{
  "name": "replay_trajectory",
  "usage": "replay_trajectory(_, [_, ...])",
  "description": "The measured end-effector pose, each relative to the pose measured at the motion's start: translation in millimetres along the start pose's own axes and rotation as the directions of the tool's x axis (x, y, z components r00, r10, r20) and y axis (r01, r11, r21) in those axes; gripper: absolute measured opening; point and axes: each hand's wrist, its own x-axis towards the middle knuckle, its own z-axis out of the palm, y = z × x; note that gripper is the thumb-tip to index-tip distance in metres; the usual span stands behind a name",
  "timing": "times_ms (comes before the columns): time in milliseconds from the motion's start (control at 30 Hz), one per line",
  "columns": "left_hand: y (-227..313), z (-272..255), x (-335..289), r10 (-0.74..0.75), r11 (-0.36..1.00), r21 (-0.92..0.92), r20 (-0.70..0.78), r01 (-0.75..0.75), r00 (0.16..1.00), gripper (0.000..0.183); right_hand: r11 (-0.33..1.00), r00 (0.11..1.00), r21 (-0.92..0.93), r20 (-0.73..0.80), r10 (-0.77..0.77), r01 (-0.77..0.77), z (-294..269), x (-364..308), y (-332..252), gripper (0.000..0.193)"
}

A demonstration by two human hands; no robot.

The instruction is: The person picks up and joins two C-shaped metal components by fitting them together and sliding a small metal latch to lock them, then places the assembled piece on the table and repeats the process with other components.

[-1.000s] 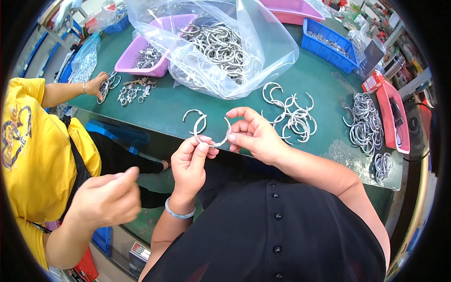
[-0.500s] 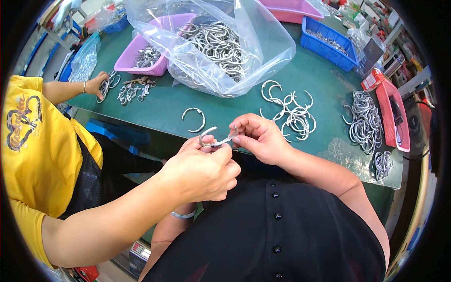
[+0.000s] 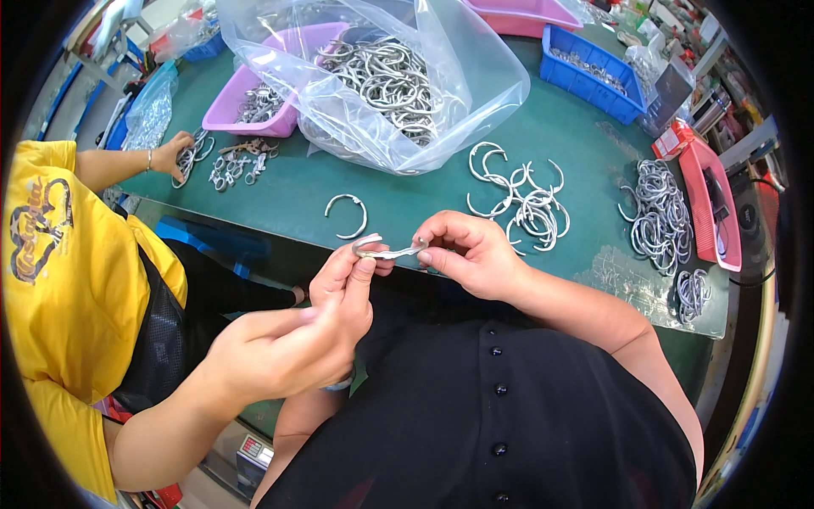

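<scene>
Since half a second ago the co-worker's forearm point(image 3: 254, 356) has dropped lower. Both hands pinch one metal ring point(image 3: 388, 250) just off the table's near edge point(image 3: 280, 222): left hand point(image 3: 349, 280) and right hand point(image 3: 471, 253) closed on its ends. It looks mid-assembly; closing it calls for a squeeze. A clear bag point(image 3: 381, 85) and purple tray point(image 3: 259, 97) at the far edge hold more rings.
</scene>
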Motion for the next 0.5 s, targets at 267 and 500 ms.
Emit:
replay_trajectory(267, [-2,1,1,-0.169,0.877,-0.435,0.115,0.203,0.979,0.023,0.943,0.973,-0.241,0.055,-0.224,0.231,1,0,-13,0.010])
replay_trajectory(500, [-3,8,-6,-0.266,0.797,-0.519,0.156,0.308,0.951,0.024,0.993,0.995,-0.067,0.054,-0.088,0.092,4,-8,-18,0.009])
